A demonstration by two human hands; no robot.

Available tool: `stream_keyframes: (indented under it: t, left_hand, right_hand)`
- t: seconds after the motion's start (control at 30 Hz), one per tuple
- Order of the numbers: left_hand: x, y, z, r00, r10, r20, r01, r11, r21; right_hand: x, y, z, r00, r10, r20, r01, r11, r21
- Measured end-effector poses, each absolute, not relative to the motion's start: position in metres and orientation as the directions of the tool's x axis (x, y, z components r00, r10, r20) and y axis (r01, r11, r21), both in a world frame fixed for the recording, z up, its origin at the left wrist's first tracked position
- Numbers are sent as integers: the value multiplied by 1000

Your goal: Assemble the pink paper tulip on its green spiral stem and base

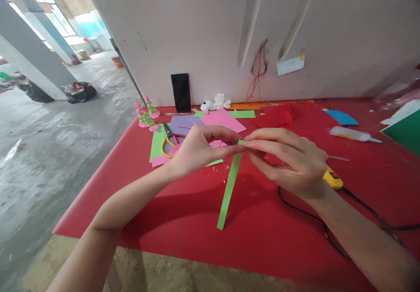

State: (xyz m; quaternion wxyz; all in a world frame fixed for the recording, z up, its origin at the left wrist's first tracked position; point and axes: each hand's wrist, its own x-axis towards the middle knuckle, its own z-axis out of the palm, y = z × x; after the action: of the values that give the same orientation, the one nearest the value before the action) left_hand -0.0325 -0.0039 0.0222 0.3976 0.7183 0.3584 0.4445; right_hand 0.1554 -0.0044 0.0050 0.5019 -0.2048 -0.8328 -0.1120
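Observation:
A narrow green paper strip (229, 191) hangs down from between my hands, its lower end free above the red table. My left hand (206, 145) pinches the strip's top end between thumb and fingers. From the other side, the fingertips of my right hand (285, 156) close on the same end, where a small piece of green shows between the fingers. My fingertips hide how that top end is shaped. Behind my left hand lie scissors (169, 141) with yellow and red handles, on sheets of green, purple and pink paper (223, 120).
Small pink-and-green paper plants (147, 115) stand at the back left near a black phone (181, 92) leaning on the wall. At right are a glue bottle (352, 133), a yellow corded tool (333, 179), its black cable (300, 210) and blue paper (342, 117). The red table (183, 222) ends at front and left.

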Motion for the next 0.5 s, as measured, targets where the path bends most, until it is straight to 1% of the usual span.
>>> stream_keyframes:
  t: [0.07,0.17,0.27,0.43,0.5]
  left_hand:
    - [-34,-4,21,330,850,412,180,-485,856]
    - [-35,-4,19,315,802,508,197,-579,792]
    - [-36,-4,19,321,739,592,193,-663,723]
    - [-37,-6,18,307,653,692,228,-756,613]
    - [-37,-7,18,303,653,694,226,-757,614]
  right_hand:
    - [155,-3,6,-387,248,888,407,910,-77]
    - [154,-5,8,-337,384,860,367,895,-256]
    - [152,-9,10,-303,499,812,365,848,-385]
    - [150,-13,13,-226,577,785,323,804,-498]
    - [151,-14,14,-233,603,763,335,786,-520]
